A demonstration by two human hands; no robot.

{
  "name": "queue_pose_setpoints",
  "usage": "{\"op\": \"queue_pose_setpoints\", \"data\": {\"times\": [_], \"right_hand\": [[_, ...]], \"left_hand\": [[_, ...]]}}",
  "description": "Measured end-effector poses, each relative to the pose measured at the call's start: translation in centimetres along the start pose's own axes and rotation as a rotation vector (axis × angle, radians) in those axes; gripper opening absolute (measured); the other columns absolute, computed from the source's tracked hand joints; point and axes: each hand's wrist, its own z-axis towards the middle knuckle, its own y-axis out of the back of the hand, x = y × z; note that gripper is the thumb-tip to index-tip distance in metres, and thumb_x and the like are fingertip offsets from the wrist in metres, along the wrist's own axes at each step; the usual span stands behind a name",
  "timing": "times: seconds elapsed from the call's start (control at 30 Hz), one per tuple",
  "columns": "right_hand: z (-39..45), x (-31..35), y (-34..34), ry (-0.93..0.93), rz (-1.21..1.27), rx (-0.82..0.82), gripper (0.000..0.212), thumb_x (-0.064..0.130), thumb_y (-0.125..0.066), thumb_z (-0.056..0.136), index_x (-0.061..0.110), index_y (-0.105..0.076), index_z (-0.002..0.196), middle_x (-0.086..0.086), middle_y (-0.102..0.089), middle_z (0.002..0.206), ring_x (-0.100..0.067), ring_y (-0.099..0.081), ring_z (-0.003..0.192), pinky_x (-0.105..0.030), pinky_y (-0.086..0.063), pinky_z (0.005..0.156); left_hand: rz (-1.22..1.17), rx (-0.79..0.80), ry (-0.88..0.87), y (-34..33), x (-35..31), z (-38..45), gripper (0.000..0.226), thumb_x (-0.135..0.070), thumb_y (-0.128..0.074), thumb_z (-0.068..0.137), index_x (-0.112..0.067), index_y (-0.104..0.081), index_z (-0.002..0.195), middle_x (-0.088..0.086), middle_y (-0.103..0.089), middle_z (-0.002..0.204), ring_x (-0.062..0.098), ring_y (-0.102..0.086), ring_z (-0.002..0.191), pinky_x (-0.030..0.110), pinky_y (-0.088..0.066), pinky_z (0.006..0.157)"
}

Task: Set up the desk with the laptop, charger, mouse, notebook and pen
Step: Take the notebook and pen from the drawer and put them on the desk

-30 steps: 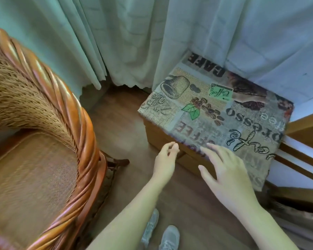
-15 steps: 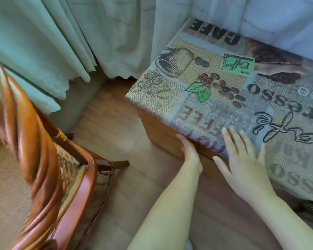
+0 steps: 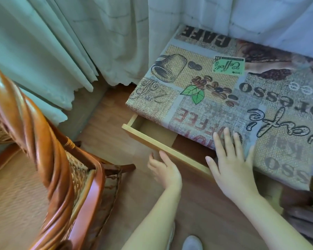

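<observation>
A person's left hand (image 3: 165, 170) grips the front panel of a wooden drawer (image 3: 163, 147), its fingers seemingly curled under the panel's near face, though they are hidden. The drawer stands pulled out from beneath a desk (image 3: 233, 98) covered in a coffee-print cloth. The right hand (image 3: 231, 165) lies flat, fingers spread, on the cloth's near edge. A rattan chair (image 3: 49, 159) sits at left; pale curtains (image 3: 79, 42) hang at the far side.

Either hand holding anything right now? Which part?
Left hand grips the drawer by its front panel, fingers hooked underneath. Right hand holds nothing; it lies flat on the cloth.
</observation>
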Motion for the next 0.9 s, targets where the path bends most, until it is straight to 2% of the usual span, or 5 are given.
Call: {"op": "queue_pose_setpoints", "data": {"times": [0.07,0.17,0.3,0.63,0.9], "right_hand": [[-0.7,0.9,-0.3,-0.018,0.015,-0.016,0.069,0.049,-0.023,0.091,0.017,-0.013,0.150,-0.013,-0.010,0.158,-0.033,-0.010,0.145,-0.068,-0.016,0.107],[-2.1,1.5,-0.7,-0.040,0.045,-0.034,0.067,0.042,-0.031,0.091,0.017,-0.014,0.150,-0.014,-0.007,0.158,-0.032,-0.006,0.145,-0.068,-0.015,0.107],[-3.1,1.9,-1.2,-0.053,0.047,-0.064,0.064,0.033,-0.037,0.093,0.018,-0.013,0.150,-0.013,-0.004,0.159,-0.031,-0.005,0.145,-0.068,-0.014,0.106],[-3.3,1.7,-1.1,-0.057,0.055,-0.082,0.077,0.023,-0.061,0.084,0.018,-0.021,0.149,-0.010,-0.010,0.158,-0.029,-0.013,0.145,-0.066,-0.016,0.108],[-4.0,1.3,-1.1,-0.063,0.090,-0.080,0.080,0.031,-0.062,0.082,0.015,-0.021,0.149,-0.007,-0.010,0.159,-0.024,-0.010,0.146,-0.062,-0.014,0.111]], "left_hand": [[0.315,-0.114,-0.508,2.6,-1.1,0.9,0.070,-0.064,-0.026,0.091,-0.014,-0.043,0.136,0.009,-0.042,0.141,0.027,-0.039,0.129,0.046,-0.027,0.103],[0.710,-0.003,-1.153,4.2,-2.1,3.5,0.035,-0.040,-0.040,0.096,-0.024,-0.059,0.120,-0.005,-0.056,0.127,0.013,-0.049,0.124,0.044,-0.022,0.107],[0.975,0.150,-1.639,4.3,-2.7,4.8,0.041,-0.045,-0.036,0.101,-0.024,-0.063,0.122,-0.004,-0.063,0.079,0.017,-0.063,0.080,0.039,-0.031,0.109],[1.063,0.131,-1.663,3.3,-4.4,3.9,0.039,-0.035,-0.038,0.099,-0.014,-0.067,0.116,0.000,-0.058,0.050,0.023,-0.054,0.047,0.034,-0.032,0.072],[1.166,0.230,-1.665,2.6,-4.9,3.9,0.044,-0.039,-0.040,0.093,-0.010,-0.071,0.103,0.000,-0.051,0.037,0.018,-0.048,0.033,0.029,-0.027,0.062]]}}
